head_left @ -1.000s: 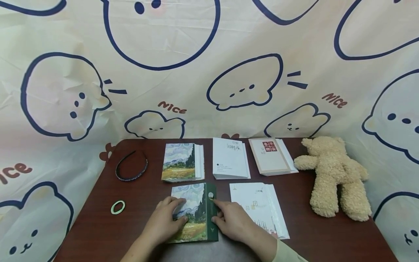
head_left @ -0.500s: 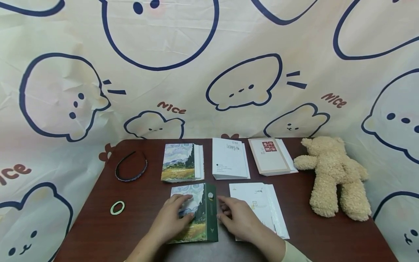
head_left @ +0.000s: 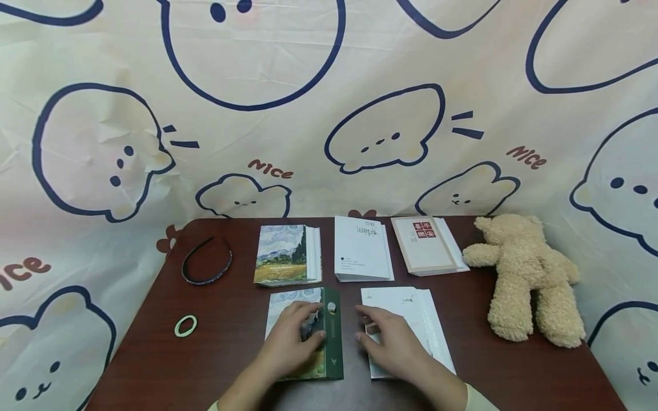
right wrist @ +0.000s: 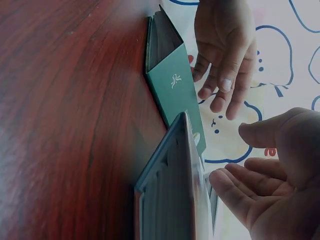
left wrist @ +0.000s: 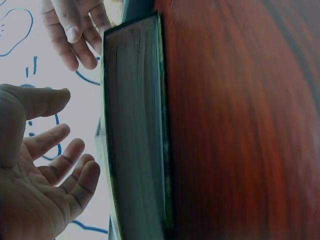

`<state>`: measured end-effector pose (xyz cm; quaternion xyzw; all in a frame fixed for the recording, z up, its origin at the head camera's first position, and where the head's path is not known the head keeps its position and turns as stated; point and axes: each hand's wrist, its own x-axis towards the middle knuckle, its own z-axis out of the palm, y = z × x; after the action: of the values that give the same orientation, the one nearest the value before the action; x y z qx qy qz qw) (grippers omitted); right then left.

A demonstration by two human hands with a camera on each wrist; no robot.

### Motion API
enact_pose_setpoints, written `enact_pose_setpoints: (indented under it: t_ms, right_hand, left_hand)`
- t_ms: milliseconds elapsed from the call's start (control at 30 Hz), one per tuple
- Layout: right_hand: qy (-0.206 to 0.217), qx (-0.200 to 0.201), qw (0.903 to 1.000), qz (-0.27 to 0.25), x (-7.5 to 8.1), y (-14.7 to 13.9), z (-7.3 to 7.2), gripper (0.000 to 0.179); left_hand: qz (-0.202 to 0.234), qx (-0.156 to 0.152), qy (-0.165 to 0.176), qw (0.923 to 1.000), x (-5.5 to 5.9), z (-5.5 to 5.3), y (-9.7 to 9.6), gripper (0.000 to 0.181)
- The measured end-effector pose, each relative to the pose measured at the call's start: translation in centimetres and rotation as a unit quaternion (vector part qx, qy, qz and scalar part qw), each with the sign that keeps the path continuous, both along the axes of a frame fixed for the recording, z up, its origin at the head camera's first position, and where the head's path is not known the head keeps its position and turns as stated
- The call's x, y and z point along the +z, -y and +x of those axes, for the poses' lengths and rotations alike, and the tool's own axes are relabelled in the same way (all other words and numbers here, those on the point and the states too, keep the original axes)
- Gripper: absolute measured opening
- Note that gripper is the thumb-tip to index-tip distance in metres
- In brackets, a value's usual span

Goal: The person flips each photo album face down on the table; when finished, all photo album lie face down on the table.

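A closed photo album with a painted landscape cover and a green spine lies near the table's front in the head view. My left hand is over its cover, fingers loosely bent and holding nothing. In the left wrist view a gap shows between that hand and the album's page edges. Just right of it is a white album, partly covered in view by my right hand. That hand's fingers are relaxed, with nothing between them; the right wrist view shows them beside the white album's cover.
Along the back stand a second landscape album, a white album and a beige album. A teddy bear lies at the right. At the left are a dark headband and a pale green ring on the brown table.
My right hand has left the album's round spine clasp and moved right, over the white album. My left hand has shifted right across the landscape cover toward the spine.
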<state>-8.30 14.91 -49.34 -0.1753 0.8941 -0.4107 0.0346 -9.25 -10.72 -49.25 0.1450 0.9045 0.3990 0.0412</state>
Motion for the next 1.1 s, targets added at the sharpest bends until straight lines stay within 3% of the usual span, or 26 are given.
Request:
enact_pose_setpoints:
  t_ms: [533,700,933,1100]
  right_hand:
    - [-0.012,-0.096,0.9936,0.059,0.1,-2.9,0.9,0.050]
    - [-0.032,-0.099,0.9926,0.062,0.2,-4.1,0.9,0.049]
    - [-0.044,-0.105,0.9900,0.083,0.3,-5.9,1.1,0.051]
    - [-0.040,-0.117,0.9869,0.104,0.0,-7.0,1.3,0.052]
  left_hand:
    - [0.040,-0.075,0.017,0.9963,0.2,0.3,-3.7,0.050]
    - [0.057,-0.092,0.022,0.9939,0.0,0.5,-4.6,0.051]
    - [0.049,-0.100,0.011,0.9937,-0.5,0.7,-5.8,0.051]
    - [0.059,-0.104,0.029,0.9924,-0.8,0.6,-6.3,0.052]
